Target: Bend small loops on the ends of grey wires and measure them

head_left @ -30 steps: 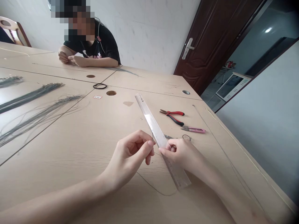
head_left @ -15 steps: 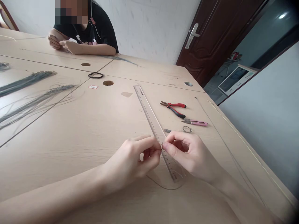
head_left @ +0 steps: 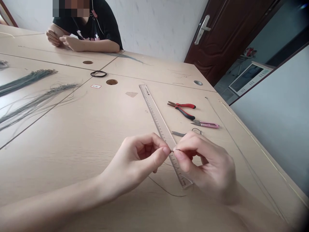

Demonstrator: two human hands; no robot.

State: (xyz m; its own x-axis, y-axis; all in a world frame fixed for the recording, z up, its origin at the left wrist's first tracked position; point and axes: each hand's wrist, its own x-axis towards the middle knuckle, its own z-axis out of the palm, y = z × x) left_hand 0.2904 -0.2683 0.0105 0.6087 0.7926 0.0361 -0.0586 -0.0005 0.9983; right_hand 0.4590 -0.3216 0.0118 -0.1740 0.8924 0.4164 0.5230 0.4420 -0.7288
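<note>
Above the near part of a clear ruler [head_left: 156, 117], a thin dark cord [head_left: 172, 151] is pinched between the closed fingers of the left hand [head_left: 135, 161] and right hand [head_left: 212, 167]. One ring-handled metal tool [head_left: 179, 133] is partly blocked by the right hand; beyond it, one pair of pliers [head_left: 178, 106] and one pair of pink snips [head_left: 209, 124] are laid. Three cord bundles [head_left: 29, 80] are seen at left. Wide room is left between them and the left hand; the surface [head_left: 84, 135] is bounded at right by a slanting edge.
</note>
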